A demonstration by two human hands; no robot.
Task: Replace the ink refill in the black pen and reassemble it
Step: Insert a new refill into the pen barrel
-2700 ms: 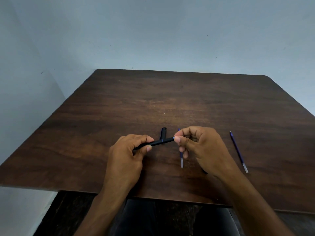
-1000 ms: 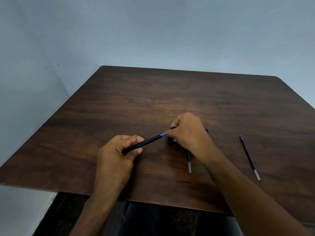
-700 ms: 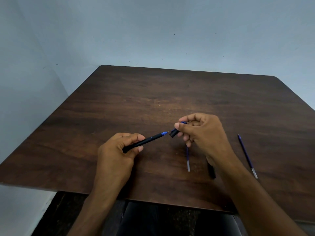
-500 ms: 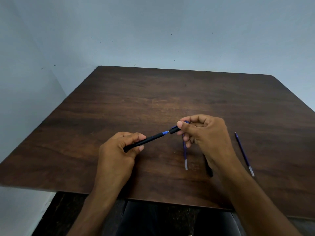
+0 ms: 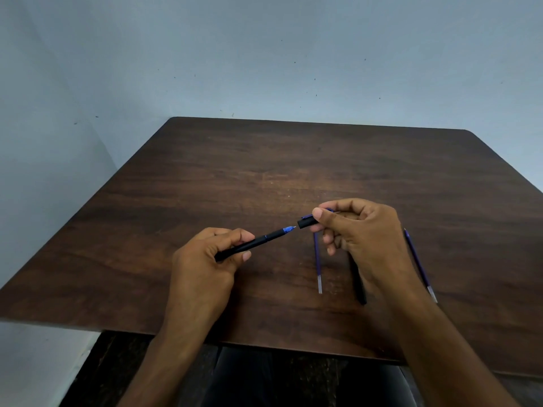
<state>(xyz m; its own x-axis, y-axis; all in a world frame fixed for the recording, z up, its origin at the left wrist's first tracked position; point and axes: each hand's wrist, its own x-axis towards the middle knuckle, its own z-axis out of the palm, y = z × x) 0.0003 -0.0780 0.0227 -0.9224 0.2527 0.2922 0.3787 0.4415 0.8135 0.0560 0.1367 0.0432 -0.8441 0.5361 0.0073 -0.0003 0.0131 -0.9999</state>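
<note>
The job now looks like putting the cap [image 5: 305, 222] on the pen [image 5: 252, 243]. To do it well, line the cap's open end up straight with the blue tip [image 5: 289, 229]. Keep the pen steady and slide the cap on along the same line. If the cap comes in crooked, the tip may poke its rim and smear ink. Push gently until it feels snug.

The left hand [image 5: 205, 259] is curled around the back part of the pen. The thumb and fingers grip it, and the blue tip points up and to the right. The right hand [image 5: 361, 233] pinches the cap between the thumb and first finger. Its other fingers are curled under. The cap is just beside the tip, with a small gap between them, so they are not touching.

Both hands are held a little above the table [image 5: 205, 177]. Two thin blue refills lie on it: one refill [image 5: 318, 265] under the right hand, and another refill [image 5: 418, 265] further right. A dark stick [image 5: 360, 289] also lies by the right wrist, and I cannot tell what it is.
</note>
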